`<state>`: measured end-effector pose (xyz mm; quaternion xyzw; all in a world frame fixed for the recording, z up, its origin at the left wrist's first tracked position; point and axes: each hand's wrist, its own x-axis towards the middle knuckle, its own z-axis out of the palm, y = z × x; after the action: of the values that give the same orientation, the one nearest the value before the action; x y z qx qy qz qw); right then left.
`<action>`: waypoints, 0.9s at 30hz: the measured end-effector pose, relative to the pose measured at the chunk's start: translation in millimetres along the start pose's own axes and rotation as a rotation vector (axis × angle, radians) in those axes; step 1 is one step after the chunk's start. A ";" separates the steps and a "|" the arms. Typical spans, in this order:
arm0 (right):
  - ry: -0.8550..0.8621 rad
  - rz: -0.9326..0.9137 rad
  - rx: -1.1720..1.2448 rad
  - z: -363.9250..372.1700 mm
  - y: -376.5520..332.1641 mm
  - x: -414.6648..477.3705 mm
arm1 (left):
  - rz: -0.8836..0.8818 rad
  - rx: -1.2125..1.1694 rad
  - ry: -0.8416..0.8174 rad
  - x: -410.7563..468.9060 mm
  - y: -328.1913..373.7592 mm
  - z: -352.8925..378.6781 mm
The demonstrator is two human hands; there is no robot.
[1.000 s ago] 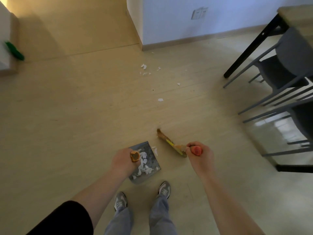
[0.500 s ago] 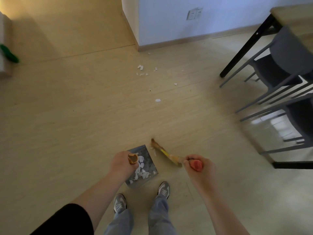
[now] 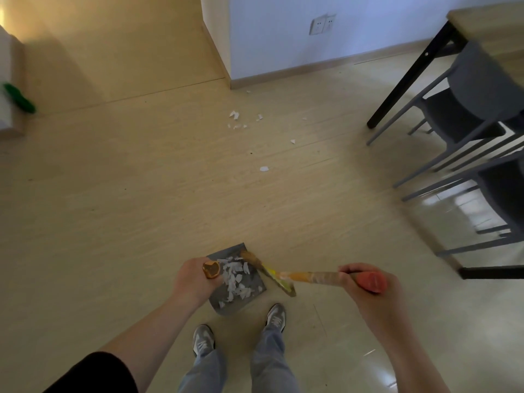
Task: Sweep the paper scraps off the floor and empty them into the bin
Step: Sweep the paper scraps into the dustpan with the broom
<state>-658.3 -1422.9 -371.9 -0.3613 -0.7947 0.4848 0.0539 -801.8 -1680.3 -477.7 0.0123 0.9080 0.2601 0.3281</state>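
Head view, looking down at a pale wood-pattern floor (image 3: 141, 208).

Left hand (image 3: 192, 282) wrapped in a fist around the top of the dustpan handle (image 3: 211, 269); the orange-brown handle end pokes out above the fingers. Grey dustpan (image 3: 255, 290) sits on the floor just ahead of the person's shoes (image 3: 203, 340), its open edge pointing away from the feet. A heap of white paper scraps (image 3: 234, 279) lies inside the pan, spread along its middle.

Right hand (image 3: 365, 290) closed around the broom handle (image 3: 317, 277) near its red cap (image 3: 371, 282). Handle runs leftward and down to the broom head (image 3: 268, 272), which lies slantwise at the pan's right edge, touching or just beside it; bristle tip reaches the pan's far corner.

More paper bits (image 3: 235, 119) still on the floor well ahead, scattered near the wall corner (image 3: 226, 78), with single pieces (image 3: 264, 168) lying between that cluster and the pan.

At right: a black table leg (image 3: 411, 78), tabletop (image 3: 487, 15) edge above it, and grey chairs (image 3: 467, 109) alongside. A green object (image 3: 19, 97) at the far left edge, too blurred to identify. A wall socket (image 3: 321, 24) above the baseboard. No bin in view.
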 end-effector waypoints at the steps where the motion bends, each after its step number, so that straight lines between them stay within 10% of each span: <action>1: -0.009 -0.011 -0.007 -3.8 -4.4 1.7 | 0.004 -0.007 0.004 -2.1 -2.0 -1.3; 27: 0.178 -0.017 0.079 -64.0 -52.4 109.2 | 0.067 -0.124 0.248 14.9 90.6 -70.5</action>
<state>-737.9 -1321.7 -324.8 -0.3937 -0.7701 0.4812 0.1427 -869.3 -1631.8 -397.2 -0.0099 0.9228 0.3262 0.2048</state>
